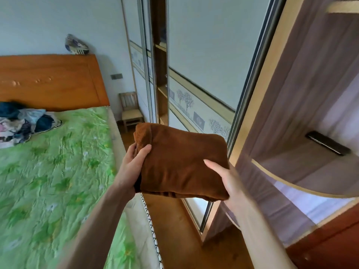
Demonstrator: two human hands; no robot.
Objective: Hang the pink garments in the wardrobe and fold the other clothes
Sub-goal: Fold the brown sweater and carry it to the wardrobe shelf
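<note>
Right now a folded brown garment (181, 162) sits between both hands, up in the air over the strip of wood floor (171, 226) btwn the bed and the wardrobe. Fabric looks plush, fleece-like, short nap; folded into a fat, pillow-shaped rectangle w/ rounded corners, 1 layer edge curling up at the far left corner.

L hand (134, 167) clamps the left short edge: thumb on top, fingers wrapped under, so it's gripping the cloth. R hand (223, 181) holds the near right corner, thumb lying flat on top, palm along the side; its fingers are under the bundle & hidden. Both forearms are motion-blurred.

Bed (58, 171) on the left has a crinkly green floral cover and an orange wooden headboard (50, 80). Heap of clothes (23, 121) (dark blue, pale blue, patterned) lies near the headboard, cut by the frame's left edge; single items can't be told apart.

Wardrobe (204, 65) has pale sliding panels w/ a tree-print band, metal rails; 1 gap shows wooden shelves, contents too dark to read. Far right: curved grey-brown laminate corner shelves (303, 171), 1 w/ a flat black object (328, 142) on it. Small wooden chair (130, 111) stands by the far wall.
</note>
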